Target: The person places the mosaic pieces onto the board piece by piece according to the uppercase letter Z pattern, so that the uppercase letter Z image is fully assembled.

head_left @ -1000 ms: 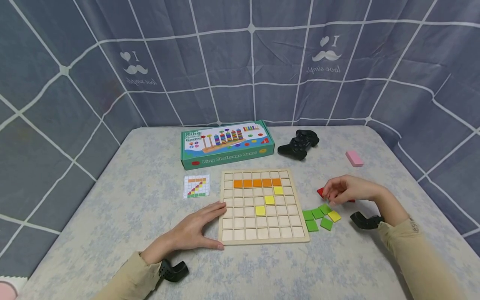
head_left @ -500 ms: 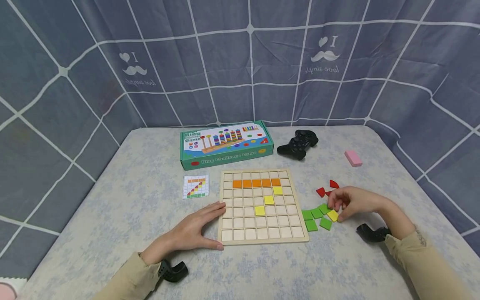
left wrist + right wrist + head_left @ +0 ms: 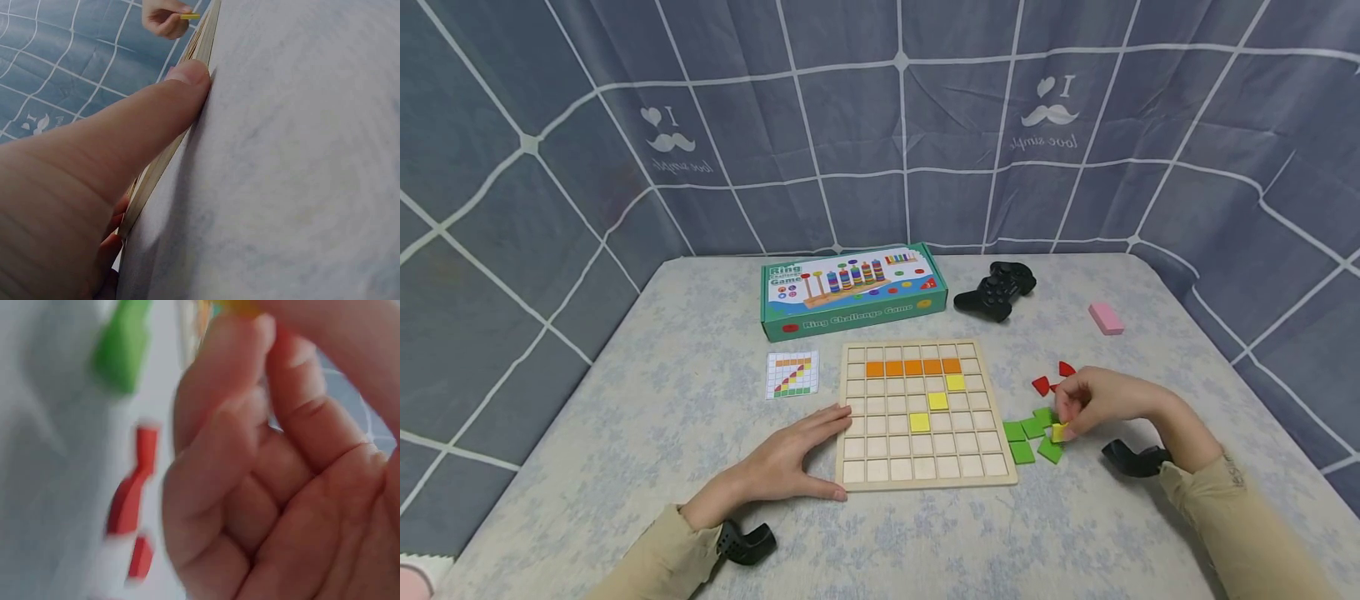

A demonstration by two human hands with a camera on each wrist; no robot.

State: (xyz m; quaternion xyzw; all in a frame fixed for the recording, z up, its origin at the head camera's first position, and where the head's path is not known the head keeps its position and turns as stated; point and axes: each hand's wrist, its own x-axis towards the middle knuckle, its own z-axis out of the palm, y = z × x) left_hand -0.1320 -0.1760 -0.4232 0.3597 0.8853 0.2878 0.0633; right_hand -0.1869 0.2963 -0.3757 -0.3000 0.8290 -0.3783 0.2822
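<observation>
My right hand (image 3: 1105,396) pinches a yellow square tile (image 3: 1058,432) between thumb and fingers. In the left wrist view the same tile (image 3: 190,17) shows clear of the table. Under and beside it lie several green tiles (image 3: 1022,452), and behind the hand are several red pieces (image 3: 1041,386), partly covered. My left hand (image 3: 778,458) rests along the left edge of a wooden grid board (image 3: 940,469), thumb at the near corner, fingers spread. On the board, a row of orange tiles (image 3: 913,367) sits above three yellow tiles (image 3: 937,401) in a diagonal.
Left of the board lies a pattern card (image 3: 792,374) printed with a coloured 7-like figure. Behind stand a green Ring Challenge Game box (image 3: 854,292) and a black game controller (image 3: 997,291). A pink block (image 3: 1107,318) is at the back right.
The right hand has moved from over the red pieces toward the near side, uncovering some, and has taken hold of the yellow tile beside the green ones. The left hand has stayed put.
</observation>
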